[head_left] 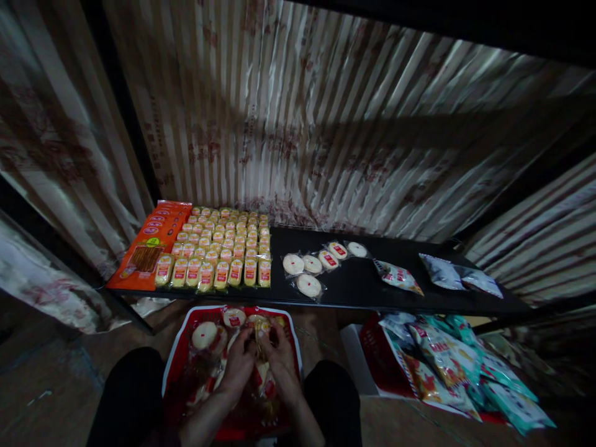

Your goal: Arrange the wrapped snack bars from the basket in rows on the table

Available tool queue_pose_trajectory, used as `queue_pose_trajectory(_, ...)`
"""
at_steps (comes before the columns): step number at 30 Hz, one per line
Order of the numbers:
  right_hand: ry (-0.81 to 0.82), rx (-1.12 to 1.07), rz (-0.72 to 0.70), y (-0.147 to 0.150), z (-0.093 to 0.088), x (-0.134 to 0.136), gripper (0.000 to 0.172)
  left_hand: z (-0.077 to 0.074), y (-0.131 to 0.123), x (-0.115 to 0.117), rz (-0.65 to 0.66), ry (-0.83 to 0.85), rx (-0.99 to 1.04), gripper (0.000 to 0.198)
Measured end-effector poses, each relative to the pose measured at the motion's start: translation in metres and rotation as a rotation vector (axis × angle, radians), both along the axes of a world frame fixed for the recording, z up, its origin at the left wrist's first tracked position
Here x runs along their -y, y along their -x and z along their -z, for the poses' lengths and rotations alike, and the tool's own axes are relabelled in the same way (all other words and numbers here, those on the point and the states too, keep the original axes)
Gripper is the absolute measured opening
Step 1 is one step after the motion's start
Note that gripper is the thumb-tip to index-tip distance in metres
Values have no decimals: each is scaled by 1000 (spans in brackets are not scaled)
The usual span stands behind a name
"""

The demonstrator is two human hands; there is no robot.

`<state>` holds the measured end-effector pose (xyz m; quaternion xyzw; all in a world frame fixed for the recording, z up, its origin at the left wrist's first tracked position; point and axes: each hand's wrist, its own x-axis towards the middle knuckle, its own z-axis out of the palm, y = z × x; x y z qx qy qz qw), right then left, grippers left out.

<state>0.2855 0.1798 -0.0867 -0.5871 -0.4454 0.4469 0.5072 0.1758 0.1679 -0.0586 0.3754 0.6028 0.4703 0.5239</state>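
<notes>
My left hand (pixel 239 363) and my right hand (pixel 281 357) are close together over a red basket (pixel 173 372) with a white rim, which stands between my knees. Between my fingers is a small yellowish wrapped snack cake (pixel 261 328), partly covered by the hands. My right fingers close on it, and my left fingers are curled against its near side. Round white wrapped pastries (pixel 204 335) lie around my hands in the basket. Other packets deeper in the basket are dim and hard to make out.
On the black shelf (pixel 354 288) stand rows of wrapped yellow cakes (pixel 223 248), an orange snack bag (pixel 151 248), several round wrapped pastries (pixel 309 286) and white packets (pixel 398 277). Right of me, a second basket (pixel 379 354) overflows with bags (pixel 447 357). A striped curtain (pixel 288 124) hangs behind.
</notes>
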Motion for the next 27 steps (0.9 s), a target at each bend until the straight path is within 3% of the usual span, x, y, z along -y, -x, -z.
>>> queue_pose_trajectory(3, 50, -88, 11, -5, -15, -9, 55, -22, -5, -5, 53, 11, 31, 39)
queue_pose_trajectory(7, -5, -88, 28, -17, -46, -22, 47, -49, -15, -20, 227, -32, -12, 41)
queue_pose_trajectory(10, -36, -48, -6, -29, -74, -37, 42, -65, -28, -42, 284, -77, -68, 35)
queue_pose_trajectory(13, -58, -38, -44, -43, -95, -63, 43, -75, -43, -73, 255, -126, -30, 33)
queue_pose_trajectory(17, -104, -13, -79, -63, -104, -110, 46, -85, -60, -118, 219, -140, 12, 35)
queue_pose_trajectory(22, -157, 127, -164, -79, -107, -165, 35, -95, -75, -169, 90, -138, -72, 36)
queue_pose_trajectory(27, -158, 136, -100, -80, -111, -206, 34, -98, -81, -217, 49, -146, -129, 37)
